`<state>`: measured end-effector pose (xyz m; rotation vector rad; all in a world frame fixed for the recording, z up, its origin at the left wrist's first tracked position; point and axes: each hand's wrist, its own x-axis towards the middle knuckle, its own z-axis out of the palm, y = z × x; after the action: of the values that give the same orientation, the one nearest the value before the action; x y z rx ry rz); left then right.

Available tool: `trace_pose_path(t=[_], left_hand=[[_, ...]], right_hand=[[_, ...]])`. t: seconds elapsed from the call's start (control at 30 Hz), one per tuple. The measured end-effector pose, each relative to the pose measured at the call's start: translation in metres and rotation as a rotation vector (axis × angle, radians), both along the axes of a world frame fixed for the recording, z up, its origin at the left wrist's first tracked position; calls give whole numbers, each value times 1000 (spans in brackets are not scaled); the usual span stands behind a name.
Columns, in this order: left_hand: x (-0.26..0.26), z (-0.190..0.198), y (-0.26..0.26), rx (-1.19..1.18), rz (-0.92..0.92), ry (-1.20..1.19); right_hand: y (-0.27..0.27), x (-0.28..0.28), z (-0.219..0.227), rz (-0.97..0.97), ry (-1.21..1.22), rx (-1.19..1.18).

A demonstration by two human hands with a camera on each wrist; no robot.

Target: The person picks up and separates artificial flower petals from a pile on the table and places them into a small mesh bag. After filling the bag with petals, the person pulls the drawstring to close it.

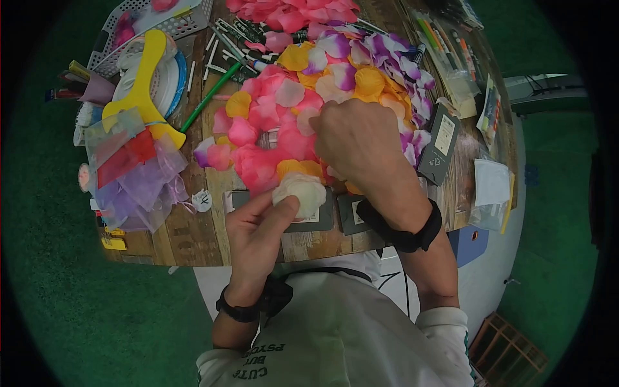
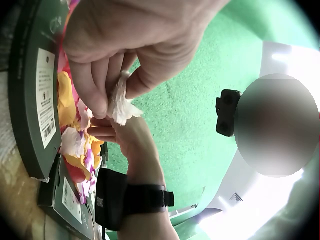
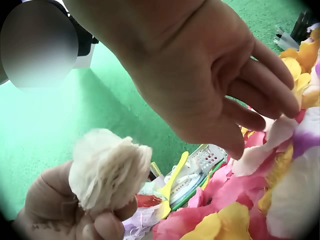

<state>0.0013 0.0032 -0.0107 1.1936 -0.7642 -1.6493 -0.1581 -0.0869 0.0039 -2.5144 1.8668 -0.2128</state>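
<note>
On a wooden table (image 1: pixel 180 240), heaped with petals (image 1: pixel 251 161), probably for easy picking. Just above with the right hand (image 1: pixel 358 138), fingers loose, apparently gripping nothing. Near the edge, pinched in the left hand (image 1: pixel 255 235): white petal cluster (image 1: pixel 309 190), likely keeping layers together.

Flower (image 1: pixel 302 188): crinkled, matt, cloth-like. Petals (image 1: pixel 250 166): thin cloth, matt. Desk (image 1: pixel 193 238): wood, visibly grained. Boxes (image 1: pixel 440 148): smooth card, matt. Basket (image 1: pixel 201 15): smooth perforated plastic. Pouches (image 1: pixel 132 187): sheer gauzy cloth.
</note>
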Motion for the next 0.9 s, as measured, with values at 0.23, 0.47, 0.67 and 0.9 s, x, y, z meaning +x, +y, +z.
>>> trace_pose_path(t=[0.23, 0.47, 0.67, 0.9], left_hand=[[-3, -2, -2, 1, -53, -9], [-2, 1, -2, -12, -12, -19], [-1, -2, -1, -9, 0, -29], [-1, -4, -3, -14, 1, -15]], right_hand=[[2, -2, 2, -102, -38, 91], [-1, 3, -15, -34, -52, -4], [-1, -18, -14, -112, -378, -209], [10, -32, -18, -407, -984, -114]])
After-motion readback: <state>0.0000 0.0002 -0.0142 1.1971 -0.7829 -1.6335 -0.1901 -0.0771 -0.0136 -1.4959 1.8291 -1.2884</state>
